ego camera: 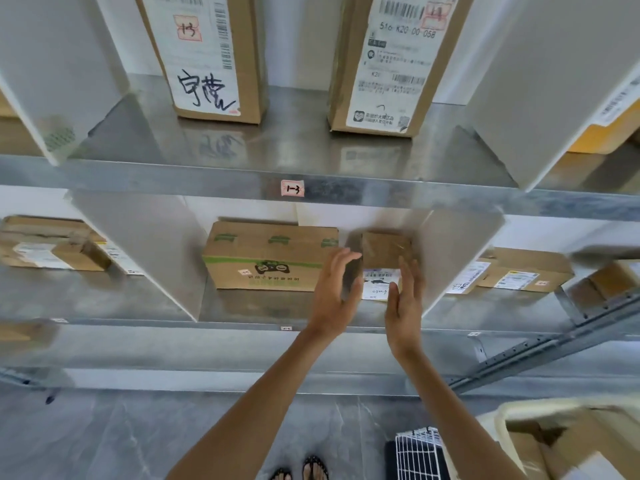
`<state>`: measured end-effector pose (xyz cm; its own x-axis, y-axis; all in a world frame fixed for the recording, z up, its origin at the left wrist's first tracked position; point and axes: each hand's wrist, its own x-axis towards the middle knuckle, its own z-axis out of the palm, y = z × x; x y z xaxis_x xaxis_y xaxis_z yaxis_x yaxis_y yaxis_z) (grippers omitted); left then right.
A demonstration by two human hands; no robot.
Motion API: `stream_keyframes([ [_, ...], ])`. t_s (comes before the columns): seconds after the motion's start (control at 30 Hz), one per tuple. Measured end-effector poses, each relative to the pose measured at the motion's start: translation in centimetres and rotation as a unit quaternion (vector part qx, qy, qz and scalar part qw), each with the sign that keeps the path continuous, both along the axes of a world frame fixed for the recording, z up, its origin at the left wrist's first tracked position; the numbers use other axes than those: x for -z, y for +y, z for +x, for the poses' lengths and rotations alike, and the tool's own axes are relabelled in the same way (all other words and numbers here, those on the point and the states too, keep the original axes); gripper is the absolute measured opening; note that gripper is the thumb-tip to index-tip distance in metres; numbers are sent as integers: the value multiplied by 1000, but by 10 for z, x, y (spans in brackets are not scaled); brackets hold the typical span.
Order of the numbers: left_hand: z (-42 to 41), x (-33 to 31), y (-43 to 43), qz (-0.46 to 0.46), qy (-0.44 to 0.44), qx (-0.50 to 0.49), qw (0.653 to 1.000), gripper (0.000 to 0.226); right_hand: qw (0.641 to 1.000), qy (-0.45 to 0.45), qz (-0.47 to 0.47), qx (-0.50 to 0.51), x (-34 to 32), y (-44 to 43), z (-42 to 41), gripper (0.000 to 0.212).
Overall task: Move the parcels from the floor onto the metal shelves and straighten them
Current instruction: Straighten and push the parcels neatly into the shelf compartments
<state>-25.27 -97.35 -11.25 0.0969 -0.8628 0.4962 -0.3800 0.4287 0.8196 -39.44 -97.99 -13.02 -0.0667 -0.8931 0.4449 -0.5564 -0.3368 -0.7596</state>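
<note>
A small brown parcel (pixel 384 258) with a white label stands on the lower metal shelf (pixel 242 306), beside a wider box printed in green (pixel 266 258). My left hand (pixel 334 289) is at the small parcel's left side with straight fingers, and my right hand (pixel 403 299) is at its right front, fingers also straight. Whether the palms touch the cardboard is blurred. The upper shelf (pixel 311 150) carries two upright labelled cartons (pixel 207 57) (pixel 391 64).
White dividers (pixel 145 244) (pixel 457 251) split the shelves into bays. More parcels lie in the left bay (pixel 52 244) and the right bay (pixel 519 271). A bin of parcels (pixel 568 441) stands on the grey floor at lower right. My feet (pixel 301 471) are at the bottom.
</note>
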Motion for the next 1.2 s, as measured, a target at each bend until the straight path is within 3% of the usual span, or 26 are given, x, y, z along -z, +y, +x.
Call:
stream_keyframes([
  [0.33, -38, 40, -28, 58, 5, -11, 998, 37, 999, 7, 14, 33, 36, -21, -11, 46],
  [0.57, -50, 42, -41, 35, 30, -27, 999, 49, 999, 45, -16, 15, 36, -25, -13, 41],
  [0.8, -44, 39, -40, 47, -6, -19, 999, 51, 999, 42, 10, -27, 31, -25, -22, 42],
  [1.03, 14, 6, 11, 34, -34, -21, 999, 47, 994, 3, 8, -106, -4, -1, 2, 42],
  [1.2, 106, -15, 71, 19, -92, -113, 989, 42, 976, -27, 14, -215, -22, 25, 71, 40],
])
